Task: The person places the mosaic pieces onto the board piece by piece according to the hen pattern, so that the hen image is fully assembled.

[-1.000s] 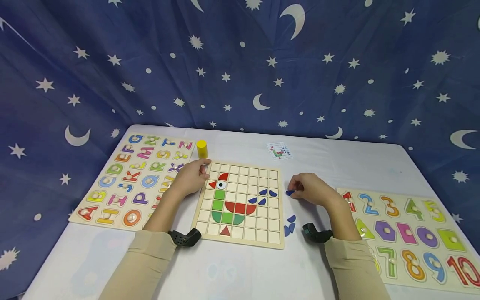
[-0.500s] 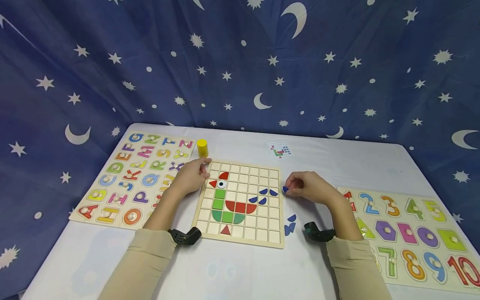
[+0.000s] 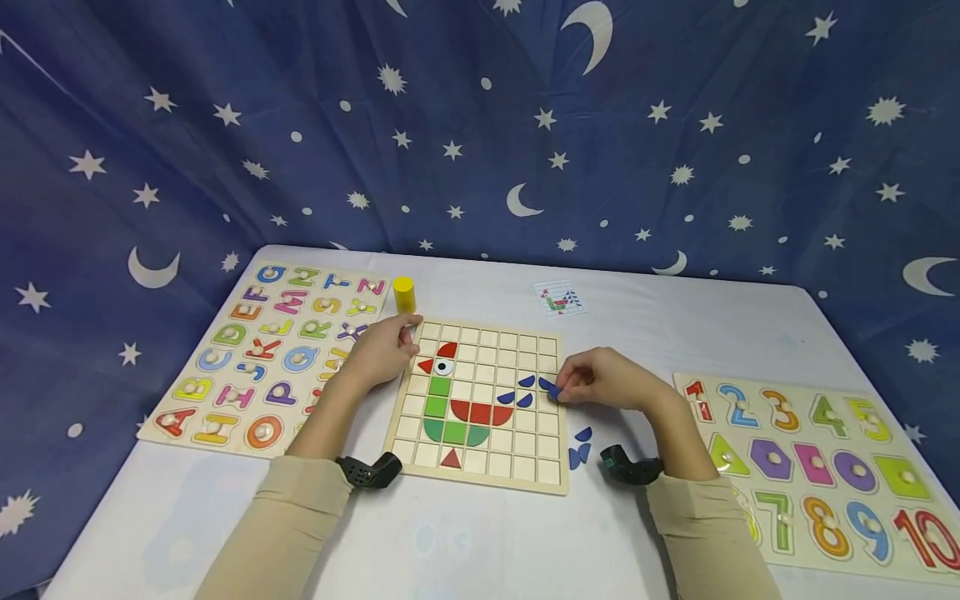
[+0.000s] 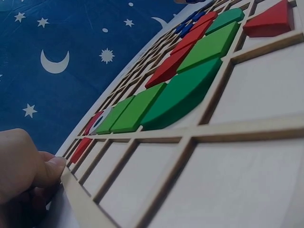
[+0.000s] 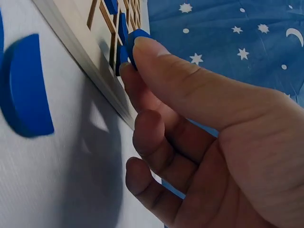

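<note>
Blue quarter-round piece (image 3: 553,390) sits pinched in the right hand (image 3: 603,380) at the grid board's (image 3: 480,479) right edge, mid-frame. Lower it flat and square into its cell. Left hand (image 3: 382,354), fingers curled on the upper-left corner, should hold the board firm.

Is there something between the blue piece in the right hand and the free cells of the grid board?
Nothing visible. The right hand pinches the blue piece at the grid board, beside placed blue pieces.
</note>
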